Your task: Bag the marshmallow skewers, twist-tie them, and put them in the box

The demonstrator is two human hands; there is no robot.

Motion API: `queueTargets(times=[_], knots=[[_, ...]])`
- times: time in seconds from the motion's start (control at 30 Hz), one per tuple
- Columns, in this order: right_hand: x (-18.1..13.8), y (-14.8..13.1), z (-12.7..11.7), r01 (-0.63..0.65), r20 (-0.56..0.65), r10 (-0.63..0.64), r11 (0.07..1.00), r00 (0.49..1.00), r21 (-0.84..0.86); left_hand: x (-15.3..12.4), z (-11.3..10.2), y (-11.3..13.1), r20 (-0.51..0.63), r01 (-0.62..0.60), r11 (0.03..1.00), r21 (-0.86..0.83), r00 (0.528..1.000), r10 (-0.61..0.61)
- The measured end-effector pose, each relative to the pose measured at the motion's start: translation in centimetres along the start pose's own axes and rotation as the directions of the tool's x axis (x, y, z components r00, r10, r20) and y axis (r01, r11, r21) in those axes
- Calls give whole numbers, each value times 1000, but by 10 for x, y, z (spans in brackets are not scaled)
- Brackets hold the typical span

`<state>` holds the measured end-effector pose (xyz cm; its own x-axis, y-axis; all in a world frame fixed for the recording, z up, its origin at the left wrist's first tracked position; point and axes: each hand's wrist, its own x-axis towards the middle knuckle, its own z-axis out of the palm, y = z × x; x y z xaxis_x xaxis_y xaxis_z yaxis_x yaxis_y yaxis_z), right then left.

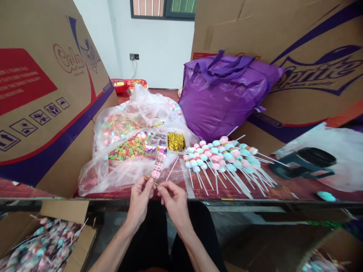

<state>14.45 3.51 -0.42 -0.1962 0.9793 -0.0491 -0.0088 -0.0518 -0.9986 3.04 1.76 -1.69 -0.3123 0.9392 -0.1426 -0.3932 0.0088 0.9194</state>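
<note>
Just over the table's front edge, my left hand [141, 196] and my right hand [172, 196] come close together. Thumbs and fingers of both pinch a thin gold twist tie [155, 184]. A small pink-and-white printed wrapper [158, 166] stands up right behind the tie; whether it is joined to the tie I cannot tell. Beyond my hands lie a bundle of gold twist ties [176, 141] and a stack of small printed labels [158, 140]. To the right is a pile of pink and blue candy skewers [224, 155] on white sticks.
A clear plastic bag [138, 100] holds colourful ring candies [127, 148]. Behind stands a purple bag [221, 98], flanked by large cartons [42, 132]. A dark mug [304, 162] lies at the right. Below left, an open box [85, 241] holds wrapped candy sticks.
</note>
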Motion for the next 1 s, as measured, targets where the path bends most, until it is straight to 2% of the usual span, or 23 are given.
queueTargets(times=[0.17,0.27,0.33,0.4,0.47,0.5,0.53,0.57,0.63,0.67,0.7,0.73,0.8,0.87,0.93,0.97,1.0], knots=[[-4,6,-11,-22,-36,24,998,999,58,-8,13,0,74,52,999,1,996,-52],[-14,8,-22,-43,-59,55,981,997,191,-15,21,6,190,224,970,-95,960,-203],[-23,5,-32,-27,-41,40,959,998,281,-20,24,12,332,419,898,-136,873,-357],[-32,-2,-45,-21,36,11,951,999,308,-25,26,18,478,600,790,-123,734,-483],[-40,-11,-57,-11,129,-18,974,991,225,-28,27,20,587,705,707,-56,596,-548],[-44,-15,-62,23,146,-42,991,988,133,-30,29,18,610,713,700,-23,565,-555],[-47,-19,-65,80,132,-82,997,988,18,-31,30,16,607,686,728,-2,579,-544],[-50,-21,-67,140,91,-131,985,987,-104,-32,33,13,578,621,784,14,634,-513],[-54,-23,-65,199,-37,-220,933,975,-300,-34,38,4,483,392,917,68,792,-374],[-55,-23,-63,185,-113,-238,917,965,-353,-34,40,0,446,263,959,109,849,-283],[-55,-22,-60,142,-184,-221,920,958,-366,-35,41,-3,436,155,975,157,875,-209],[-56,-21,-58,75,-245,-164,939,956,-336,-35,43,-6,448,84,976,200,878,-167],[-56,-18,-57,-104,-295,60,985,954,-136,-34,44,-9,484,36,966,255,860,-160],[-56,-15,-59,-268,-206,301,948,931,173,-31,45,-11,489,101,958,268,843,-225],[-61,-9,-63,-351,-81,412,850,908,392,-28,48,-14,476,313,923,223,792,-383],[-66,-5,-65,-346,-73,414,835,907,428,-27,51,-17,470,455,872,180,739,-483],[-72,-1,-67,-312,-120,388,859,914,407,-26,54,-20,468,591,796,131,671,-575]])
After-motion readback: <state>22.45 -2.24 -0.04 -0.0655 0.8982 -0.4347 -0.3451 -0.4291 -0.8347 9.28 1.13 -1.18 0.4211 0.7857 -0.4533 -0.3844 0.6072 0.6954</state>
